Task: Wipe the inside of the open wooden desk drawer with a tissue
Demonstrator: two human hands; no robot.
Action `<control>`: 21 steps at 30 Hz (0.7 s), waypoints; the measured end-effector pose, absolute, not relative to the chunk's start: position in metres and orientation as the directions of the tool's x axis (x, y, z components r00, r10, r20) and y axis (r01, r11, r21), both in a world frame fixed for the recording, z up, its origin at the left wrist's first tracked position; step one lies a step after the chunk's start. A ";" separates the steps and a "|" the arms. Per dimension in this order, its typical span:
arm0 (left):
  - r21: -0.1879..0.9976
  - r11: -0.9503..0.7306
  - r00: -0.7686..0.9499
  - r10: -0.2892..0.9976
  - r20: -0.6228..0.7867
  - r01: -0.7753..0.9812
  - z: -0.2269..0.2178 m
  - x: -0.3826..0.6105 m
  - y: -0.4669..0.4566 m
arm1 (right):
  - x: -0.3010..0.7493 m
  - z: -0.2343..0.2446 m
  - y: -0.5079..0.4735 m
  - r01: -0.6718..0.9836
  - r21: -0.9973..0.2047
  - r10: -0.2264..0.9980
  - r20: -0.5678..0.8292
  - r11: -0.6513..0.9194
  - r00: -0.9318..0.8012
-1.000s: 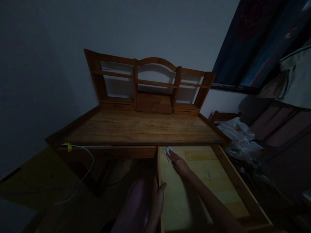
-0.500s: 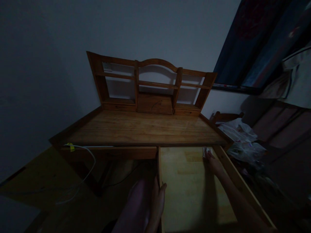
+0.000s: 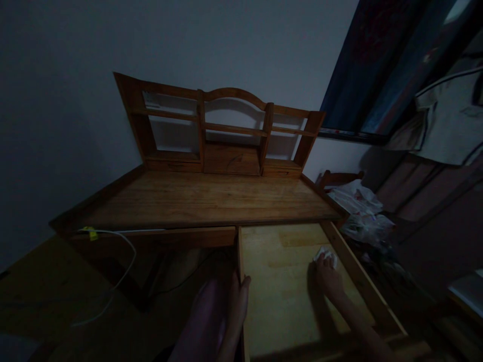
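A wooden desk (image 3: 204, 198) with a shelf unit at its back stands against the wall. Its right-hand drawer (image 3: 277, 296) is pulled out, pale inside. My right hand (image 3: 327, 275) presses a small white cloth (image 3: 325, 255) onto the drawer floor near the right wall, fingers closed over it. My left hand (image 3: 236, 306) grips the drawer's left side wall, thumb hooked over the edge. The room is dim.
A white cable with a yellow tag (image 3: 113, 241) hangs off the desk's front left edge. Crumpled plastic bags (image 3: 358, 206) lie on a chair to the right of the desk. Clothing (image 3: 445, 120) hangs at the far right. Dark floor lies to the left.
My right hand swept the cloth from the drawer's back left corner across to the back right, then drew it toward me along the right side. My left hand stayed on the drawer wall.
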State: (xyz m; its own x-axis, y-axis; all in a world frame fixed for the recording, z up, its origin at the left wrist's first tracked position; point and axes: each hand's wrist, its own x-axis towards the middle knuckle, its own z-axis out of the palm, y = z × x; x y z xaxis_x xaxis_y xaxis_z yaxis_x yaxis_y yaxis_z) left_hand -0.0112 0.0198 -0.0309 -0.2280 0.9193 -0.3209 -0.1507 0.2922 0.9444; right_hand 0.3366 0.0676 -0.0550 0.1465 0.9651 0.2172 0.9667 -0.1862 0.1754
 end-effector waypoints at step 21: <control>0.936 0.257 -0.163 0.940 -0.300 -0.242 -0.020 -0.009 0.010 | 0.136 -0.014 0.071 0.842 -0.291 0.889 0.080 0.454 -0.452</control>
State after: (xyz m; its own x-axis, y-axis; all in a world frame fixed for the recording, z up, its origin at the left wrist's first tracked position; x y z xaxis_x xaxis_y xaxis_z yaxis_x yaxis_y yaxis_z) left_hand -0.0092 0.0100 -0.0201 -0.1635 0.9397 -0.3003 -0.2422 0.2569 0.9356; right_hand 0.1361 0.0712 -0.0145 -0.4517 0.8886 0.0797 0.8420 0.4542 -0.2911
